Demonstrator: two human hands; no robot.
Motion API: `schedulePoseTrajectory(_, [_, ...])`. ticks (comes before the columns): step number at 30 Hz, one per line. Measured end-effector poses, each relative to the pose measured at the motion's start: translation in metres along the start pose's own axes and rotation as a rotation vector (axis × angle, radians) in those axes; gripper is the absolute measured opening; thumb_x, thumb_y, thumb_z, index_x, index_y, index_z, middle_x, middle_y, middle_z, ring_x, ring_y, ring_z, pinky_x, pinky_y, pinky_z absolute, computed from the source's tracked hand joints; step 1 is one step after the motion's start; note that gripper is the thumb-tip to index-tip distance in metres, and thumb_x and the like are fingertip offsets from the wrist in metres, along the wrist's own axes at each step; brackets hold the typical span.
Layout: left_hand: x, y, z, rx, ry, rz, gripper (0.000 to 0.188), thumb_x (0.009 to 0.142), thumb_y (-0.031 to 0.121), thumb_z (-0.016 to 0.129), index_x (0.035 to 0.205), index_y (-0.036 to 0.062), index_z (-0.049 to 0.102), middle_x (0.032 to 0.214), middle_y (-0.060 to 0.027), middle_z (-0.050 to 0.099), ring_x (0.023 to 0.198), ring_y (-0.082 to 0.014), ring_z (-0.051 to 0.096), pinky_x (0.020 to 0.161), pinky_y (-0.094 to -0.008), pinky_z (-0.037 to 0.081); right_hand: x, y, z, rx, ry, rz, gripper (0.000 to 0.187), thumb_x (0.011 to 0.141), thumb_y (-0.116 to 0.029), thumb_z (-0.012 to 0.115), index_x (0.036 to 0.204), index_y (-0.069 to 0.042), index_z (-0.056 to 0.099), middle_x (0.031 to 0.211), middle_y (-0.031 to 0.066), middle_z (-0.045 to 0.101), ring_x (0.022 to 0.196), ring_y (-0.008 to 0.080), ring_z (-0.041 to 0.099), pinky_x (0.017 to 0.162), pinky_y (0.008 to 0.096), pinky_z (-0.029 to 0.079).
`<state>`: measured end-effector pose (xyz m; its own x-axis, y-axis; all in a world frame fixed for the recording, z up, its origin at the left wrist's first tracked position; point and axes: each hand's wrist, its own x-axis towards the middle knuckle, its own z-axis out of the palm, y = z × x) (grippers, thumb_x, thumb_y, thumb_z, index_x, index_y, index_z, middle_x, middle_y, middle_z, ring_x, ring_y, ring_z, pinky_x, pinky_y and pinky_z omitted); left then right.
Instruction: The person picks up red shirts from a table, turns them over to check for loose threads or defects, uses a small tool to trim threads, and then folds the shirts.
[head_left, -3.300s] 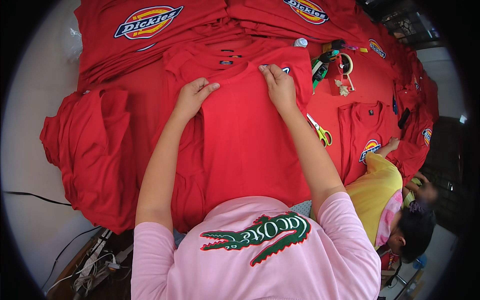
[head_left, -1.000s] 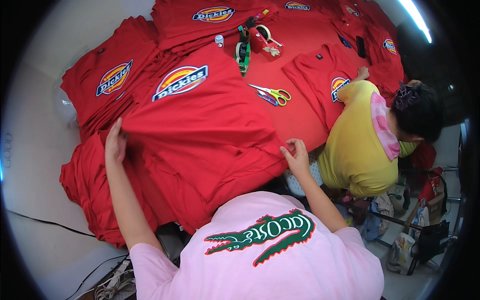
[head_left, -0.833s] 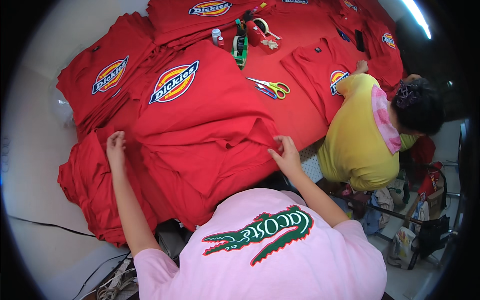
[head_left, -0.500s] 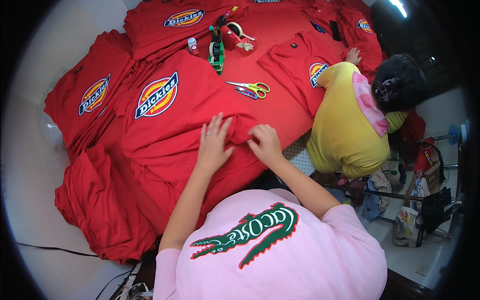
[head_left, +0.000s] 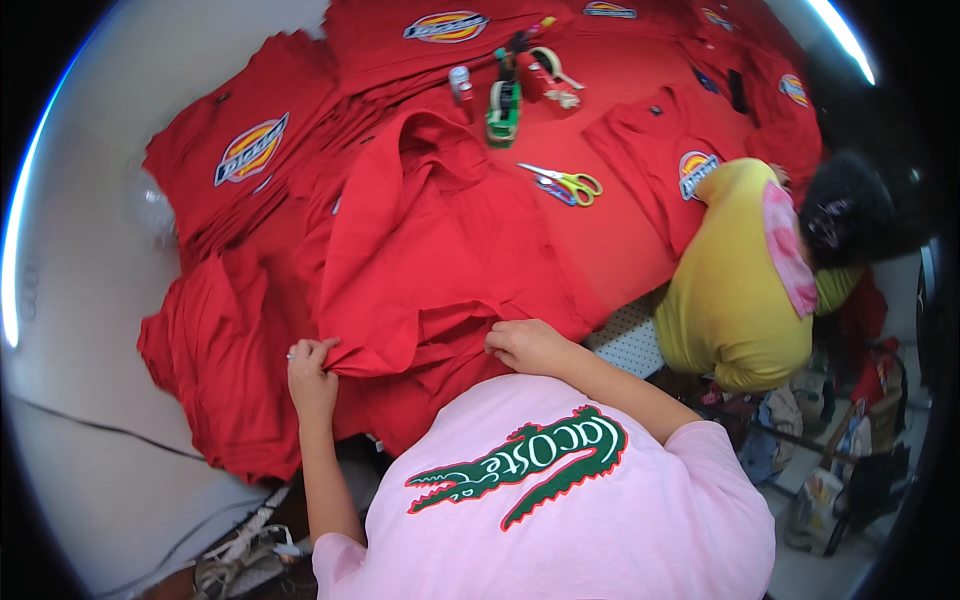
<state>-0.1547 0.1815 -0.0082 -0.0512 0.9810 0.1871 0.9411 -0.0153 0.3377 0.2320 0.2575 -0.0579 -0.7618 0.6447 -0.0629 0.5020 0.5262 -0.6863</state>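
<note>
A red T-shirt (head_left: pixel 460 240) lies bunched and partly raised on the red-covered table in front of me, its upper part arched into a loose fold. My left hand (head_left: pixel 313 370) pinches its near left edge. On the near right, my right hand (head_left: pixel 527 346) has its fingers curled on the shirt's near edge, with the thumb side hidden. Between the hands the near edge sags in loose folds. Any print on this shirt is hidden from view.
Beyond the shirt lie scissors (head_left: pixel 568 184), a green tape dispenser (head_left: pixel 503 115) and a small bottle (head_left: pixel 461 85). Printed red shirts (head_left: pixel 240 120) are stacked at the left, above a crumpled red heap (head_left: pixel 215 350). A co-worker in yellow (head_left: pixel 735 290) leans over the table at right.
The shirt's printed front has turned out of sight and its cloth is now arched up. My left hand has moved left and nearer, closing on the edge; my right hand has come nearer.
</note>
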Motion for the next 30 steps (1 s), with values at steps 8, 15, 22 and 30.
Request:
schedulePoseTrajectory(8, [-0.042, -0.01, 0.019, -0.145, 0.028, -0.159, 0.031, 0.076, -0.007, 0.059, 0.102, 0.0047, 0.072, 0.106, -0.0154, 0.066, 0.104, -0.0367, 0.063, 0.096, -0.0458, 0.049, 0.042, 0.013, 0.006, -0.025, 0.352, 0.039, 0.052, 0.08, -0.019, 0.082, 0.125, -0.005, 0.06, 0.109, 0.0176, 0.062, 0.108, 0.035, 0.064, 0.093, 0.0438, 0.054])
schedulePoseTrajectory(15, [0.069, 0.041, 0.108, -0.411, -0.23, 0.153, 0.03, 0.094, 0.002, 0.055, 0.121, 0.0041, 0.069, 0.133, -0.0147, 0.063, 0.126, -0.0345, 0.059, 0.11, -0.0439, 0.045, 0.04, 0.044, -0.011, 0.028, -0.481, 0.028, 0.027, 0.081, -0.006, 0.074, 0.108, -0.006, 0.078, 0.114, 0.0141, 0.071, 0.109, 0.0324, 0.067, 0.092, 0.0398, 0.054])
schedulePoseTrajectory(22, [0.162, -0.014, 0.136, 0.187, 0.103, -0.064, 0.072, 0.096, 0.046, 0.066, 0.157, 0.0127, 0.043, 0.166, -0.0152, 0.035, 0.157, -0.0327, 0.024, 0.125, -0.0654, 0.011, 0.015, 0.05, -0.035, 0.223, -0.748, 0.377, 0.026, 0.085, -0.009, 0.072, 0.109, -0.003, 0.079, 0.095, 0.0116, 0.079, 0.083, 0.0194, 0.073, 0.078, 0.0333, 0.058])
schedulePoseTrajectory(30, [0.2, -0.034, 0.108, -0.065, 0.066, -0.029, 0.067, 0.087, 0.039, 0.079, 0.143, 0.01, 0.058, 0.15, -0.013, 0.048, 0.141, -0.0335, 0.043, 0.119, -0.0546, 0.028, 0.132, 0.051, -0.055, 0.207, 0.301, 0.229, 0.012, 0.093, -0.013, 0.068, 0.101, -0.004, 0.065, 0.094, 0.0127, 0.064, 0.083, 0.0271, 0.065, 0.075, 0.0376, 0.053])
